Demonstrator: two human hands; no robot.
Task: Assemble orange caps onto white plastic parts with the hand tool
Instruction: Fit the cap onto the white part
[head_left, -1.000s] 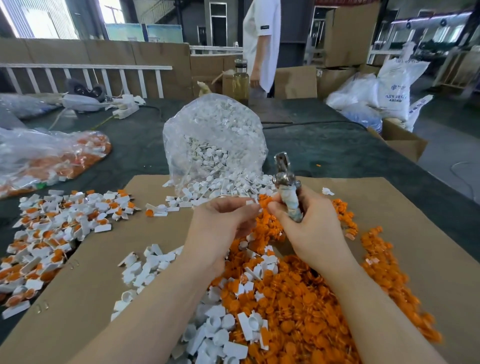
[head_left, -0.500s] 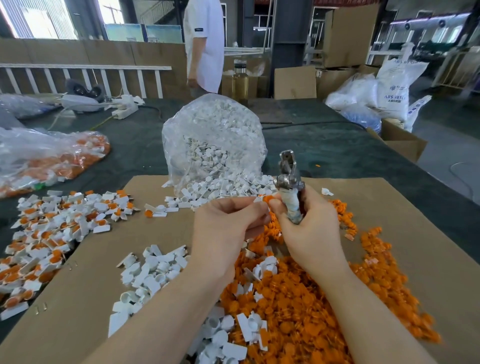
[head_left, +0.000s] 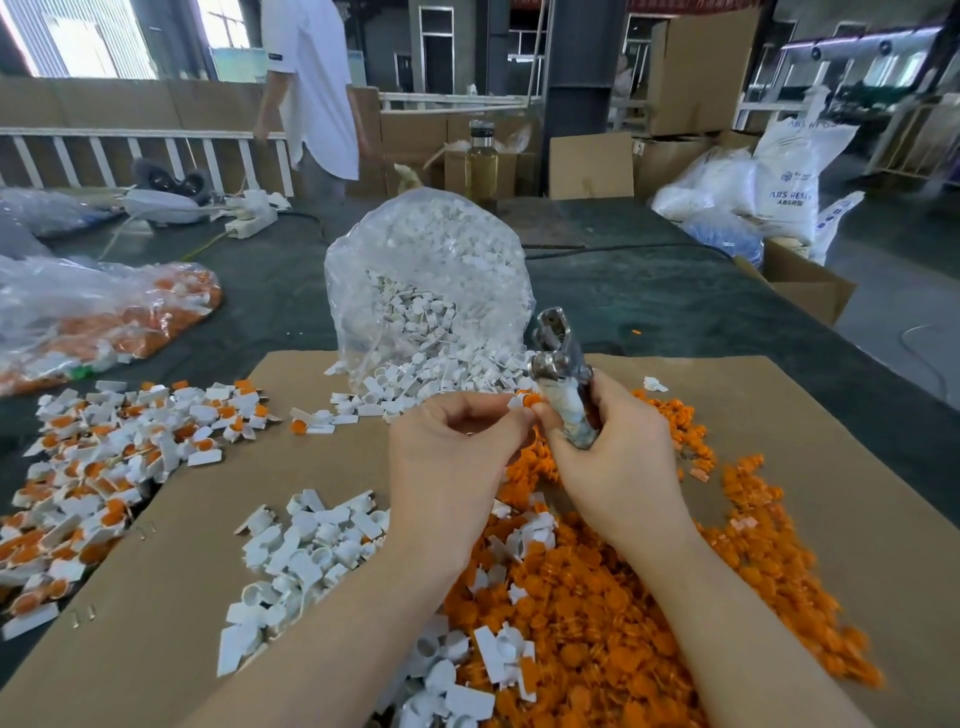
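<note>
My right hand (head_left: 618, 462) grips a metal hand tool (head_left: 563, 379) upright by its taped handle, jaws pointing up. My left hand (head_left: 457, 452) pinches a small white part with an orange cap (head_left: 527, 401) at its fingertips, right beside the tool's handle and my right thumb. A heap of loose orange caps (head_left: 597, 597) covers the cardboard sheet (head_left: 779, 426) under both hands. Loose white parts (head_left: 311, 551) lie to the left of my left forearm. White parts fitted with orange caps (head_left: 104, 452) are piled at the far left.
A clear bag of white parts (head_left: 431, 291) stands open behind the hands, spilling onto the cardboard. A second bag with orange pieces (head_left: 104, 317) lies at the left. A person in a white shirt (head_left: 311, 88) stands behind the table. Boxes and sacks (head_left: 779, 171) stand at the right.
Both hands have risen slightly and come together, bringing the white part with its orange cap up beside the tool. The person behind has walked to the left.
</note>
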